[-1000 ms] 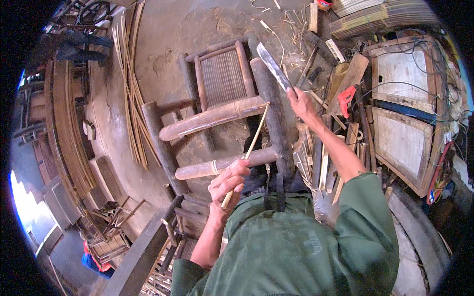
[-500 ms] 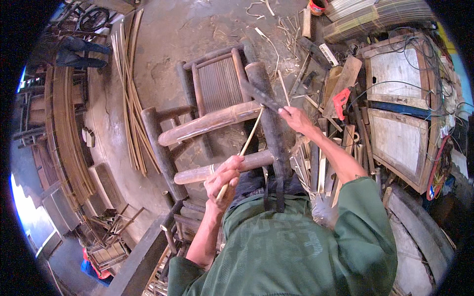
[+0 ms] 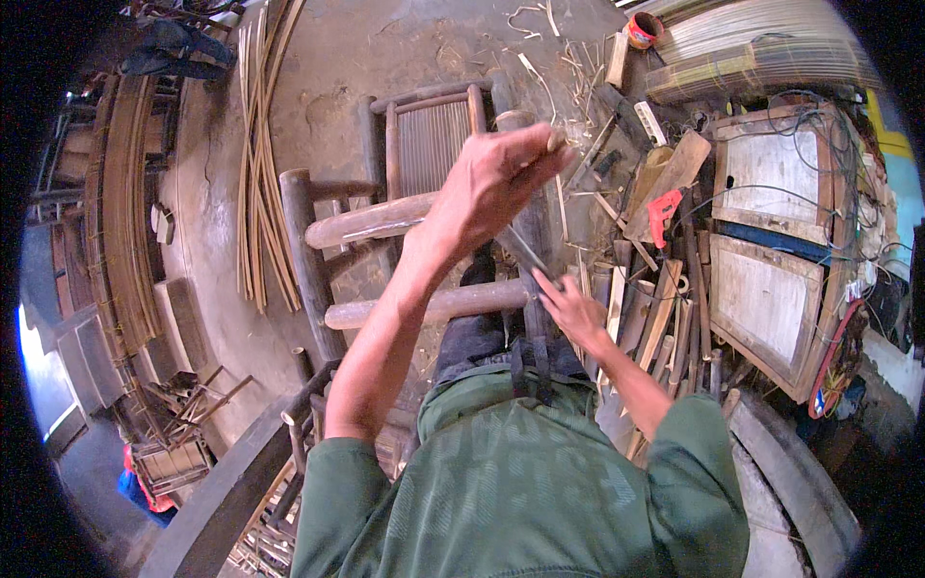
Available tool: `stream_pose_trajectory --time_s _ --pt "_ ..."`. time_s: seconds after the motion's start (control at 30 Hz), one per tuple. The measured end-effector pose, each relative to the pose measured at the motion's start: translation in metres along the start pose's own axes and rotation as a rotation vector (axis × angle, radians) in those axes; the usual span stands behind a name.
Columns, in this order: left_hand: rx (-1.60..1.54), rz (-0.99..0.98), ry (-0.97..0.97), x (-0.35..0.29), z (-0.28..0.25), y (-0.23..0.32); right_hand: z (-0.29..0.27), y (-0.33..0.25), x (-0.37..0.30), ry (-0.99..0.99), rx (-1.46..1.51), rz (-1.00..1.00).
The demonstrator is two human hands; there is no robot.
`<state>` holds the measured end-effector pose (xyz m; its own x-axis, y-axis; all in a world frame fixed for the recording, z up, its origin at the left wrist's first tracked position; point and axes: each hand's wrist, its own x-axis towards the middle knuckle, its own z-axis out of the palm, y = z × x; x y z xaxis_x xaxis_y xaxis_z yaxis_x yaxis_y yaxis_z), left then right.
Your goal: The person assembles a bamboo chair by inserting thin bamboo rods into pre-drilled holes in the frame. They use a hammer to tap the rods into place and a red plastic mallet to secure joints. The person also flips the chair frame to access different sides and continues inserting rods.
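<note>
My left hand (image 3: 491, 188) is raised above the bamboo chair frame (image 3: 414, 310), closed and slightly blurred. A small pale end shows at its fingers; the rest of the thin bamboo stick is hidden by the fist. Lower and to the right, my right hand (image 3: 575, 313) grips a long dark-bladed knife (image 3: 523, 250), the blade slanting up and left toward the chair's right post, its far end hidden behind my left wrist. The chair stands in front of me, with thick round rails, dark posts and a slatted panel (image 3: 432, 154) at its far side.
Long bamboo strips (image 3: 262, 173) lie on the floor to the left. At right are a red power drill (image 3: 664, 214), wood offcuts (image 3: 665, 308) and a cabinet with white panels (image 3: 771, 183) draped in cables. A red bucket (image 3: 644, 31) stands at the far right.
My left hand has swung up and away from me, over the chair's right post. My right hand has drawn the knife down toward me.
</note>
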<state>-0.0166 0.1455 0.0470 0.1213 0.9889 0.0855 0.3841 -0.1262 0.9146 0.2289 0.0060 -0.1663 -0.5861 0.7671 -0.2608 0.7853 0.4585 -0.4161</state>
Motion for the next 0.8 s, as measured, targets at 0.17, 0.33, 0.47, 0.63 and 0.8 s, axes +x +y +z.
stream_pose_trajectory --time_s 0.17,0.33,0.47,0.63,0.8 --pt "0.026 0.083 0.038 0.010 0.006 -0.002 0.030 -0.007 0.053 0.047 -0.008 -0.019" --pt "0.039 0.084 0.048 0.014 0.007 0.007 0.027 0.012 0.060 0.016 0.011 0.152" --pt "-0.010 0.101 0.115 0.006 0.004 0.002 -0.001 0.008 0.059 -0.064 -0.053 0.114" --pt "-0.592 0.070 0.522 -0.022 -0.022 0.005 -0.005 0.060 0.071 0.553 0.326 0.368" --pt "-1.053 -0.292 0.716 -0.108 -0.031 -0.071 -0.068 -0.002 0.040 0.246 1.152 0.450"
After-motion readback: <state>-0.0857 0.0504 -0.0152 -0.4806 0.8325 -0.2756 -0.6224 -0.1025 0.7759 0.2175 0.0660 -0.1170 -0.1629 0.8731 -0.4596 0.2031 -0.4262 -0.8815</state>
